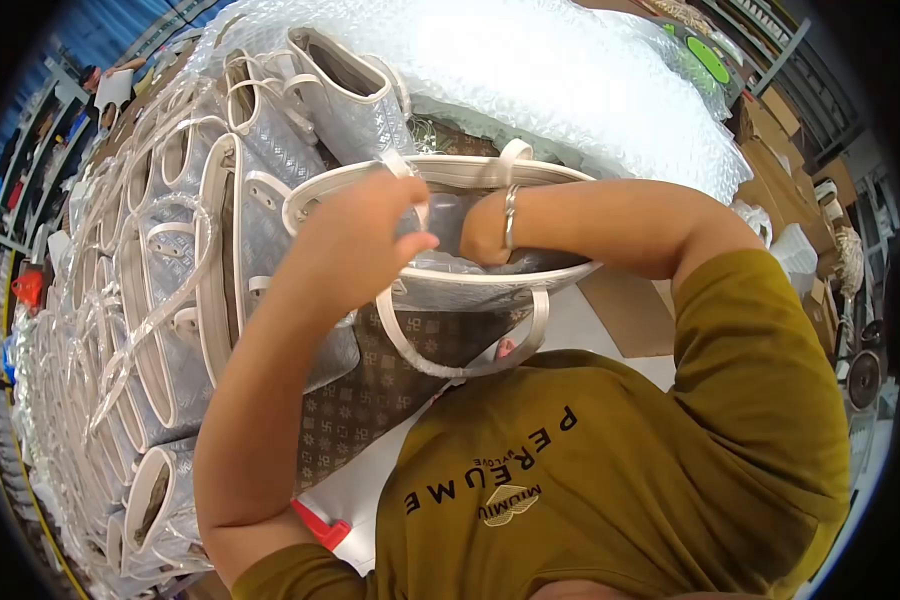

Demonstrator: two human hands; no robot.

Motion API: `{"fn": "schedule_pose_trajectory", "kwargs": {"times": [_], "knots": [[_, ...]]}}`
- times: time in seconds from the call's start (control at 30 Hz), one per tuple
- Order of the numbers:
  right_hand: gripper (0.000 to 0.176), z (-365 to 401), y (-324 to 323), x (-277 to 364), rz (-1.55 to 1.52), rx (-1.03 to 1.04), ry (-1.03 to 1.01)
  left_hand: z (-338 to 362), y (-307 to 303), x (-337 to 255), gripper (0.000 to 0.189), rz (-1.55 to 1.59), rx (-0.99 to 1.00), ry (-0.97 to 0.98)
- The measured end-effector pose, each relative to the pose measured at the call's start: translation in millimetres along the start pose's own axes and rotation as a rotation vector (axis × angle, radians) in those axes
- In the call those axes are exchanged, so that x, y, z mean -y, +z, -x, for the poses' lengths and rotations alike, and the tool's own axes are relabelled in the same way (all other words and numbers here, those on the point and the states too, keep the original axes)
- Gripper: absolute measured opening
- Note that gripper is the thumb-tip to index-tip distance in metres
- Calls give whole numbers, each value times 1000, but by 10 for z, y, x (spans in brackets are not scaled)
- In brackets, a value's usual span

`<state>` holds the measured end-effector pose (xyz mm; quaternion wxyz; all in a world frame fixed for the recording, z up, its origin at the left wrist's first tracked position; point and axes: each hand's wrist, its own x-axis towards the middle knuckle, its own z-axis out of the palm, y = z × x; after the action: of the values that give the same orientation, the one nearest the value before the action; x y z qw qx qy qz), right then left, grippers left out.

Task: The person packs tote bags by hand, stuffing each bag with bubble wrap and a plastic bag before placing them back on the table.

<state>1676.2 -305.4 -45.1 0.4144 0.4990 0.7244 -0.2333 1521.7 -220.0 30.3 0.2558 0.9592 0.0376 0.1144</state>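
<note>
A large grey tote bag [470,290] with cream trim stands in front of my body, its mouth facing up. One cream handle [410,350] hangs down its near side. My left hand [370,225] is over the left part of the mouth, beside the base of the far handle [398,165]. Its thumb and a finger are apart, with no held thing visible between them. My right hand [485,230] reaches into the bag from the right, a bracelet [510,215] on the wrist. Its fingers are hidden inside, near clear plastic [445,215].
Several similar totes [170,300] in clear wrap crowd the left side. Bubble wrap [570,80] is heaped at the back. Brown patterned material [355,425] lies below the bag. Cardboard boxes [780,150] stand at right. Another person [115,85] is far left.
</note>
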Motion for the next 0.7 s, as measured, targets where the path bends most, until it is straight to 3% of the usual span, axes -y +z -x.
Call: {"fn": "schedule_pose_trajectory", "kwargs": {"times": [0.03,0.07,0.13,0.2,0.27,0.3,0.33,0.4,0.47,0.5,0.53,0.57,0.6,0.67,0.7], "knots": [[19,149,-35,4,-183,-139,75,-15,-3,19,37,0,-12,-1],[18,360,-97,32,-368,-281,150,-77,10,71,34,-56,144,-124],[19,946,-161,239,-397,-596,140,-206,33,173,28,-169,457,-367],[19,1523,-123,587,-368,-916,-123,-209,53,246,26,-196,458,-369],[20,1570,-78,840,-632,-636,-456,-225,63,258,25,-259,472,-365],[23,1451,33,957,-533,-670,-369,-234,39,176,25,-268,475,-347],[26,1205,206,1053,-441,-705,-276,-218,-9,37,25,-385,403,-199],[33,599,563,1211,101,-959,-67,-204,-58,-197,25,-605,261,117],[32,166,814,1303,440,-800,123,-292,74,-112,24,-544,297,153],[32,66,824,1399,433,-809,178,-401,138,-17,23,-482,318,172],[26,-1,797,1495,377,-571,260,-580,159,22,22,-429,333,213],[20,56,712,1506,299,-330,352,-667,145,27,22,-498,427,135],[20,140,657,1487,279,-329,442,-679,138,39,24,-571,511,48],[22,474,399,1575,288,-259,232,-651,97,-8,32,-589,561,3],[22,642,328,1585,276,-266,273,-672,74,17,32,-615,553,37]]}}
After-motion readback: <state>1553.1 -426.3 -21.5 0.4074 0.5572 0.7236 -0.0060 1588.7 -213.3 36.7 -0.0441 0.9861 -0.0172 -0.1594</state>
